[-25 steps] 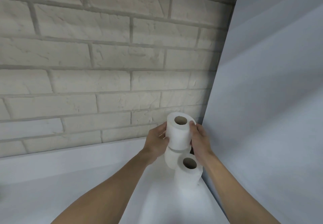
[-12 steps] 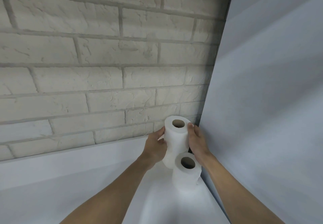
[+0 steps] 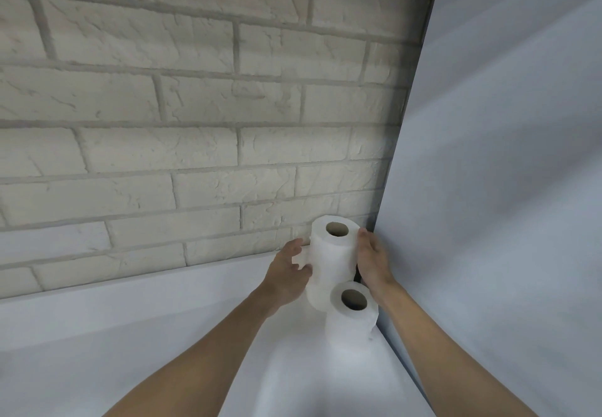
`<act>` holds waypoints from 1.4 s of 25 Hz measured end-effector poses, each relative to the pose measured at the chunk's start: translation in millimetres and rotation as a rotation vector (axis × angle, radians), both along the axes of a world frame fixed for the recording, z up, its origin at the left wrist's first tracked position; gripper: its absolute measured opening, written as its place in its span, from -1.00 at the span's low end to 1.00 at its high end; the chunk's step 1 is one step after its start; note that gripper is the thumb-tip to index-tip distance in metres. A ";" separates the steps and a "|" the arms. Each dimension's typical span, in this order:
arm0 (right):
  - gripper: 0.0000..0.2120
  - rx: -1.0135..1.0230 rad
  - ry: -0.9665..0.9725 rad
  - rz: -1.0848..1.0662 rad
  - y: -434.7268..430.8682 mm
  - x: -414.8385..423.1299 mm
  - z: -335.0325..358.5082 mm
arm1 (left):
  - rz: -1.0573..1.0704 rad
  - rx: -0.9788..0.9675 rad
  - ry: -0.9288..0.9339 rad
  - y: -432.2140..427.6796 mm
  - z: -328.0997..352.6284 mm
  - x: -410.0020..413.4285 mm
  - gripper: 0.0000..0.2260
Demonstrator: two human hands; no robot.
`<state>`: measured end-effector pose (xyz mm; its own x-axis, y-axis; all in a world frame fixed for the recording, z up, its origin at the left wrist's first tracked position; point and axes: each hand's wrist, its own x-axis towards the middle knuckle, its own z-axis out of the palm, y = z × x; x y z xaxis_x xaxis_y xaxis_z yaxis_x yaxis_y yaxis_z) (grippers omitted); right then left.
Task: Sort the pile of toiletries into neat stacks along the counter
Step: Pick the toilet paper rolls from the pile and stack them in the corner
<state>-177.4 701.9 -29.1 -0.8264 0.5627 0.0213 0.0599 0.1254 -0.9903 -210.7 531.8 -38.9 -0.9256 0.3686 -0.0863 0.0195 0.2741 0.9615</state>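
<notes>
On my far left the brick wall [image 3: 195,123] runs across the back, with the white counter [image 3: 163,335] below it reaching right into the corner.

My left hand [image 3: 288,275] is at the left side of the far stack. Its fingers are spread and relaxed, and only the thumb side seems to touch the paper. I judge it to be steadying the stack, not gripping it.

The top roll [image 3: 332,253] stands upright with its core hole facing up. It sits on a lower roll [image 3: 314,299] that is mostly hidden behind it, and the two look roughly in line. The stack is in the far right corner, close to the bricks.

Just nearer me a single near roll [image 3: 350,325] also stands upright on the counter. It overlaps the base of the stack in my view, so I cannot tell whether they touch.

My right hand [image 3: 373,263] lies flat against the right side of the top roll, fingers straight and pressed together. It is wedged between the paper and the grey side panel [image 3: 505,188].

The stack sits directly between my palms, so both hands are equally close. If I let go next, each hand should pull straight outward. The right has little room before it meets the panel, and the near roll stands in its way back toward me. A brush could tip either one.
</notes>
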 end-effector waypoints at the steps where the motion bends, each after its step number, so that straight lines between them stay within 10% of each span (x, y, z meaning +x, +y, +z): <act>1: -0.65 0.021 0.016 -0.008 -0.3 1.7 0.9 | 0.009 -0.004 0.012 -5.0 0.3 0.8 -0.49; 13: -0.76 0.334 0.199 0.065 -93.3 55.5 61.1 | 0.095 -0.010 0.269 -106.7 12.2 48.3 -0.60; 35: -0.49 0.941 0.008 0.855 -430.6 113.3 47.7 | 0.322 -0.918 0.557 -470.5 26.0 137.7 -0.33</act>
<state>-64.1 271.3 18.6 -0.9151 -0.3825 0.1279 -0.3928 0.7733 -0.4976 -73.0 61.3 -12.9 -0.9606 0.1146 0.2533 0.1843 0.9447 0.2713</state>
